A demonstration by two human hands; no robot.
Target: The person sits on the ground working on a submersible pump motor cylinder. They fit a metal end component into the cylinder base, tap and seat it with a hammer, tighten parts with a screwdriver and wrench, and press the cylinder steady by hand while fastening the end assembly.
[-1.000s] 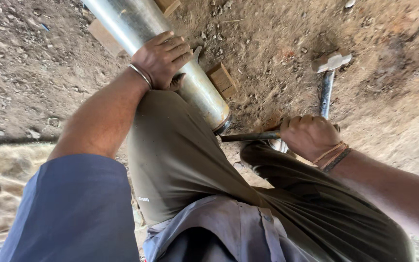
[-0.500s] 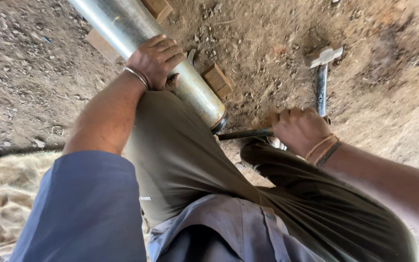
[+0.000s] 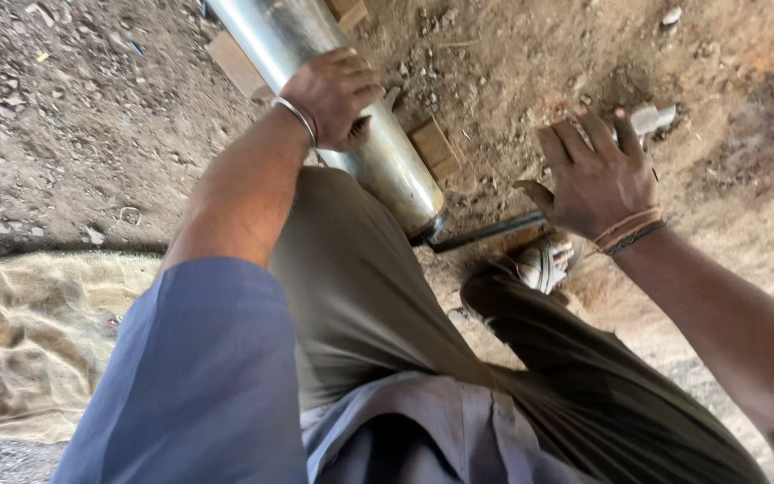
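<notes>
Clamped over the top of a shiny metal pipe (image 3: 351,108): left hand (image 3: 333,94), fingers curled round the curve, thin metal bangle (image 3: 297,116) at the wrist. Pipe running from 11 o'clock at the top edge down to its open end near the middle of the view, resting against the left knee in olive trousers (image 3: 351,296). Spread open and holding nothing: right hand (image 3: 597,175), fingers splayed toward 12 o'clock, thumb out toward 9 o'clock, brown and dark thread bands (image 3: 627,231) round the wrist. Hovering just above a dark metal rod (image 3: 485,231), whether touching it cannot be told. Rod lying on the ground from the pipe's end out toward 3 o'clock, passing under the palm. Beyond the fingertips, at 2 o'clock from the right hand, part of a pale metal hammer head (image 3: 651,118), mostly hidden by the fingers. Below the right wrist, at 6 o'clock, a sandalled foot (image 3: 544,264) on the dirt. Small wooden blocks beside the pipe: one (image 3: 434,148) just right of it near its end, another (image 3: 236,64) left of it near 11 o'clock. Bare dusty ground (image 3: 64,116) all around; burlap sacking (image 3: 38,341) at 8 o'clock; blue sleeve (image 3: 190,385) at the bottom left.
</notes>
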